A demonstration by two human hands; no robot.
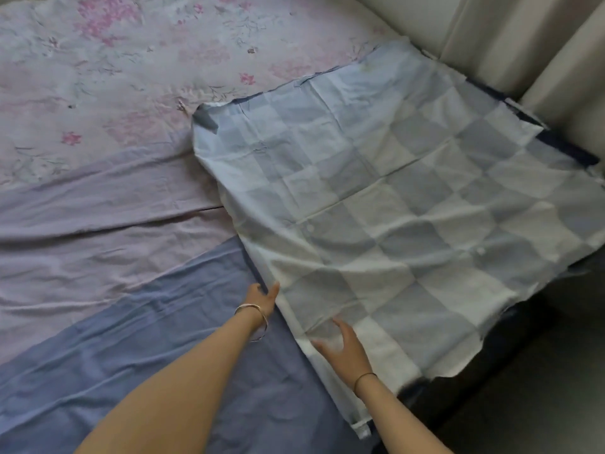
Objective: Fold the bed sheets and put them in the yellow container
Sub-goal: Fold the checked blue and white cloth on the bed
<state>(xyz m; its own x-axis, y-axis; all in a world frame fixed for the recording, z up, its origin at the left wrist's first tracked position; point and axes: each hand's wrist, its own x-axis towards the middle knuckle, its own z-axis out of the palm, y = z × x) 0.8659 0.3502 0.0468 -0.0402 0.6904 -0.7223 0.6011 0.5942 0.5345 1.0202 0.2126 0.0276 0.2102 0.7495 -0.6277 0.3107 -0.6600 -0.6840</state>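
Observation:
A blue-and-white checked bed sheet (393,198) lies spread flat over the right part of the bed, its right side hanging over the bed's edge. My left hand (262,298) reaches the sheet's near-left edge, thumb on top of the fabric and fingers hidden beneath it, pinching the edge. My right hand (342,350) hovers over the sheet's near corner with fingers spread, holding nothing. No yellow container is in view.
Under the checked sheet lie a plain blue sheet (147,355), a lilac sheet (98,217) and a pink floral sheet (131,60). Beige curtains (523,37) hang at the far right. Dark floor (540,388) shows beyond the bed's right edge.

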